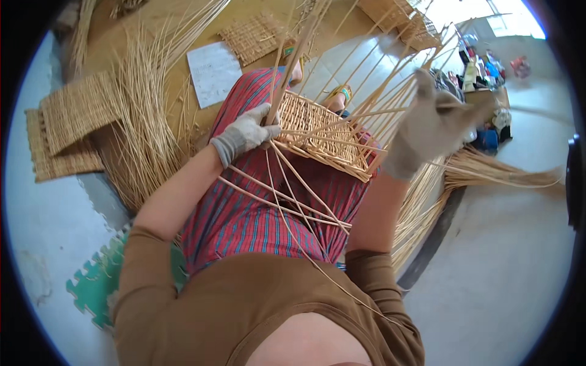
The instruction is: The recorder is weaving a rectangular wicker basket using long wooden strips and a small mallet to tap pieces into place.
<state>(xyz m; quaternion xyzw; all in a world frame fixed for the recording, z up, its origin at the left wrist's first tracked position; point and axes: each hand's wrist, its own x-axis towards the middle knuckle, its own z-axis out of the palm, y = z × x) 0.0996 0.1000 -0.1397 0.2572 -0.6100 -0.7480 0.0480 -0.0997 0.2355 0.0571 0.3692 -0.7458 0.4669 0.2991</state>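
Note:
A shallow rectangular wicker basket (323,131) lies across my lap, tilted, with long upright stakes rising from its edges. At its near left corner, my gloved left hand (245,133) is closed round a bundle of wicker stakes (282,85). Loose rod ends (293,210) stick out below that corner over my striped red garment. To the right of the basket, my gloved right hand (427,125) is raised and blurred by motion. A thin wicker strand (384,112) runs from the basket into this hand, and a blurred length continues past its fingers.
Loose rods (149,104) are heaped at the left beside woven panels (82,113). A white sheet (213,73) and another woven panel (251,38) lie ahead. A rod bundle (488,169) lies at right, with mixed items (485,70) behind. A green foam mat (97,280) is at lower left.

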